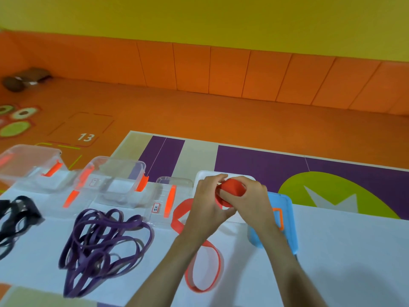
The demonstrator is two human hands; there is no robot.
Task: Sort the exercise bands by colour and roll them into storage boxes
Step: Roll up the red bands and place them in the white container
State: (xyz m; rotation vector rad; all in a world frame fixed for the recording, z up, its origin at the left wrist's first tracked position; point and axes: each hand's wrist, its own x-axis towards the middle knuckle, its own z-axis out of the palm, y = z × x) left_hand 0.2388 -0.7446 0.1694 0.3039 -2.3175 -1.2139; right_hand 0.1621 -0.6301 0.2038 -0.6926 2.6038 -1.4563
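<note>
Both hands were closed on the orange band (231,191), held just above a white container (205,175) at the far edge of the surface (343,251). The left hand (207,207) gripped the coiled part from the near side, and the right hand (252,199) curled its fingers over the top of the coil and pinched it. The loose tail (177,221) ran out under the left wrist and lay in an open loop on the surface toward the person.

The main risk looked to be the coil springing open: the rubber was wound loosely, and a slackened pinch would probably let it unwind. The trailing loop could also twist or drag as it was drawn in, so the roll might come out uneven and too bulky for its box. The purple bands (101,247) lay in a tangled heap just beside that loop, so a careless pull might catch one.

The hands covered most of the white container, so I could not tell whether it was a box or a lid, nor what it held. The right forearm hid part of a blue lid (285,220). The black bands (15,218) were cut off at the left edge. The labels on the clear boxes (115,180) were too small to read
</note>
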